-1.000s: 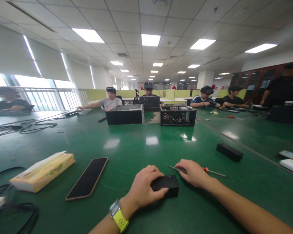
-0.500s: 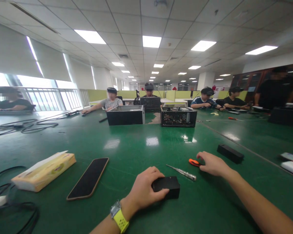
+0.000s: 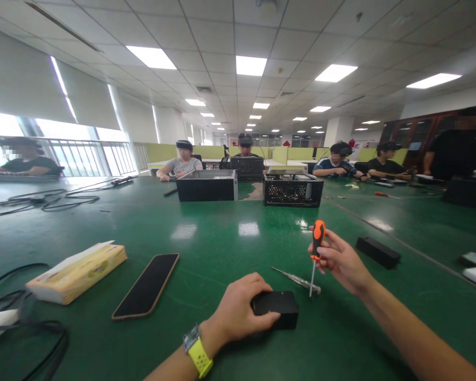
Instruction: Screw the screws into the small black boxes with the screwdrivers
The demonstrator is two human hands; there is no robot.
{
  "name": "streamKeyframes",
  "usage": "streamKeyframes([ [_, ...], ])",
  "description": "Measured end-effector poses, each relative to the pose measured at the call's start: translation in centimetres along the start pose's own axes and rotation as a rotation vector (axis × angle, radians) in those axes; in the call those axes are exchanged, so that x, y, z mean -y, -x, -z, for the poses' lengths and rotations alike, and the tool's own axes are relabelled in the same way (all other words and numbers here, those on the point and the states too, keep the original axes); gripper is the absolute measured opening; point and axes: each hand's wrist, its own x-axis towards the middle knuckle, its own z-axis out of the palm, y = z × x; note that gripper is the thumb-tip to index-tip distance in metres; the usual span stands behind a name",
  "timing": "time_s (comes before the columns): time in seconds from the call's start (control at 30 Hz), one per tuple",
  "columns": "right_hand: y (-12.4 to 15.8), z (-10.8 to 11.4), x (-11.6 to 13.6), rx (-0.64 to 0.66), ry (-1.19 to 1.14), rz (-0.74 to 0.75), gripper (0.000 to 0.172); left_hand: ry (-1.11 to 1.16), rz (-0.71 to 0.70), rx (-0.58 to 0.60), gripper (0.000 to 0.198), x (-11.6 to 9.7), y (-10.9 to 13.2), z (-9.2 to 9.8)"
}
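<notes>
My left hand [image 3: 248,309], with a yellow-strapped watch [image 3: 198,352] on the wrist, grips a small black box [image 3: 280,308] that rests on the green table. In my right hand [image 3: 339,259] is a screwdriver [image 3: 318,241] with an orange and black handle. I hold it upright, handle on top, its metal shaft pointing down. Just behind that shaft lies a second screwdriver [image 3: 295,278], slim with a clear handle, flat on the table between my hands. Beyond my right wrist sits another black block [image 3: 378,252].
A phone [image 3: 146,286] and a yellow tissue pack [image 3: 77,271] lie at the left, near black cables [image 3: 51,330]. Two metal computer cases [image 3: 207,186] [image 3: 292,190] stand farther back. Several people sit around the table, and one person [image 3: 458,143] stands at the right.
My right hand has picked up the orange-handled screwdriver from the table and turned it upright. The left hand still grips the black box. A seated person across the table has drawn an arm in.
</notes>
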Motion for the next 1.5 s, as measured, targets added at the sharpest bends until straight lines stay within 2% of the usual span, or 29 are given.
streamKeyframes([
  [0.13,1.1,-3.8,-1.3,-0.027,-0.077,0.075,0.068,0.012,-0.001,0.020,0.029,-0.2,0.0,-0.2],
  [0.23,1.3,-4.8,-1.5,-0.053,-0.032,0.139,0.069,0.016,0.001,0.032,0.030,-0.1,0.0,-0.2],
  [0.4,0.8,-4.3,-1.4,-0.140,0.007,0.230,0.069,0.020,-0.005,0.035,0.031,0.1,0.1,-0.2],
  [0.73,0.3,-3.9,-2.3,-0.097,0.050,0.272,0.060,0.012,-0.005,0.042,0.032,0.2,0.0,-0.2],
  [0.9,0.5,-4.0,-2.0,-0.077,0.181,0.333,0.053,0.013,0.007,0.042,0.031,0.1,0.1,-0.1],
  [0.97,0.4,-4.0,-1.3,-0.073,0.285,0.386,0.050,0.011,0.010,0.043,0.031,0.2,0.2,-0.1],
  [1.03,-0.1,-4.1,-0.2,-0.024,0.412,0.415,0.054,0.003,0.014,0.042,0.032,0.2,0.2,-0.1],
  [1.13,-1.3,-4.4,2.5,0.172,0.656,0.371,0.067,-0.021,0.017,0.052,0.034,0.2,0.3,0.1],
  [1.2,-2.4,-4.6,4.7,0.300,0.862,0.339,0.062,-0.043,0.014,0.073,0.038,0.2,0.2,0.4],
  [1.27,-3.2,-4.8,6.6,0.363,1.012,0.325,0.053,-0.063,0.012,0.098,0.041,0.3,0.1,0.8],
  [1.37,-3.9,-5.0,8.5,0.366,1.022,0.396,0.030,-0.076,0.000,0.136,0.044,0.8,0.0,1.8],
  [1.5,-3.4,-4.8,8.7,0.278,0.966,0.491,0.026,-0.093,-0.013,0.178,0.046,1.4,0.0,2.9],
])
